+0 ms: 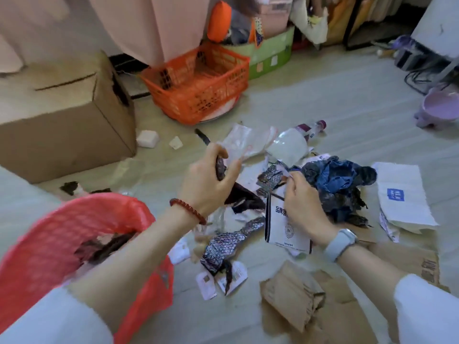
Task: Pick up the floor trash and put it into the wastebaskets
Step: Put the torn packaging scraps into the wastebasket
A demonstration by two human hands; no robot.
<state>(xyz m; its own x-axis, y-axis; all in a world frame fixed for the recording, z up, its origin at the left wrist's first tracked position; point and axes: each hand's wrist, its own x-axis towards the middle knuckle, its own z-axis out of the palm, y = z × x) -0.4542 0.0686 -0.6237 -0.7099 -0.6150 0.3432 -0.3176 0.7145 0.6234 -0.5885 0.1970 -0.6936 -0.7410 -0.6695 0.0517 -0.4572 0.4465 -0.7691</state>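
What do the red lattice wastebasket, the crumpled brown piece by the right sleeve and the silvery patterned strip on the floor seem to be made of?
Red lattice wastebasket: apparently moulded plastic, with a thin red bag over its rim.
Crumpled brown piece: likely cardboard or kraft paper, matte, creased.
Silvery patterned strip: probably metallised foil wrapper, glinting and crinkled.

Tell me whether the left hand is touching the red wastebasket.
Apart. The head view shows the left hand raised beyond the red wastebasket, gripping a dark scrap.

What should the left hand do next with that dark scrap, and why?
Probably swing the left hand back and drop the dark scrap it grips into the red basket. That basket sits open just under the forearm and already holds similar dark scraps.
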